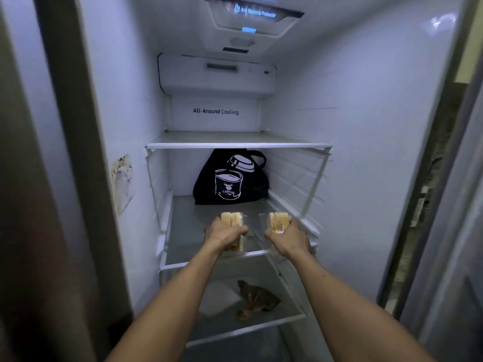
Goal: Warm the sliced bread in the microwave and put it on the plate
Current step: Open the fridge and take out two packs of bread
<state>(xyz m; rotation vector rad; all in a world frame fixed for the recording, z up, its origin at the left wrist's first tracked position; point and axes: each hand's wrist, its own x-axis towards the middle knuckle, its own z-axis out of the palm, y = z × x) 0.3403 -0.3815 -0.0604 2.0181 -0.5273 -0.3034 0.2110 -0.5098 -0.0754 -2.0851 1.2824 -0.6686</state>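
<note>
Hands reach together into an open fridge (pixel 366 126), both arms stretched forward over the front edge of the middle shelf (pixel 198 218). The left hand (pixel 224 235) is curled round one pack of sliced bread (pixel 231 220), fingers wrapped over its middle so that pale slices show above and below the grip. The right hand (pixel 288 239) is clamped on a second pack of sliced bread (pixel 279 220), which looks wrapped in clear film; its slices stand on edge above the knuckles. The two packs sit side by side with a gap between them, just over the glass of the middle shelf; whether they rest on it or are lifted clear cannot be told. Behind them, at the back of the same shelf, stands a black tote bag (pixel 232 178) printed with a white can and the word LAWSON. The upper shelf (pixel 235 142) lies above it, below a panel reading All-Around Cooling. On the lower shelf (pixel 261 325) lie a white pouch (pixel 217 299) and, beside it, a crumpled brown bag (pixel 257 299)
</note>
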